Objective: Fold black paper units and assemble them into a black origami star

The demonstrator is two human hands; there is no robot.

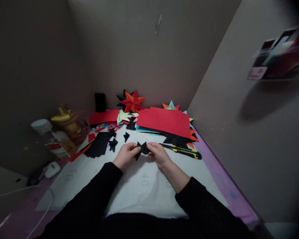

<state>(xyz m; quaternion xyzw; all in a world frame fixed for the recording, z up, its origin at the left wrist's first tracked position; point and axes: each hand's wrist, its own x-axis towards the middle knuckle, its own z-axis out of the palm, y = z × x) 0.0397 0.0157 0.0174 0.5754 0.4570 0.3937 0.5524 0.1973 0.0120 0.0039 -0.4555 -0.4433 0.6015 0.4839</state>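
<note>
Between my two hands is a small folded black paper piece (pixel 144 149) with pointed corners, raised over the white sheet (pixel 139 196). My left hand (pixel 127 154) pinches its left side between thumb and fingers. At its right side my right hand (pixel 159 154) holds it with thumb and fingertips. Other small folded black pieces (pixel 113 145) lie to the left of my hands, and one black piece (pixel 126 136) lies just beyond them. A black and yellow cutter (pixel 186 151) rests to the right of my right hand.
Black paper sheets (pixel 98 144) lie at the left, and a red paper stack (pixel 164 121) lies behind my hands. Paper stars (pixel 133 101) stand at the back wall. A yellow-lidded jar (pixel 67 121) and white-capped bottle (pixel 42 126) stand far left.
</note>
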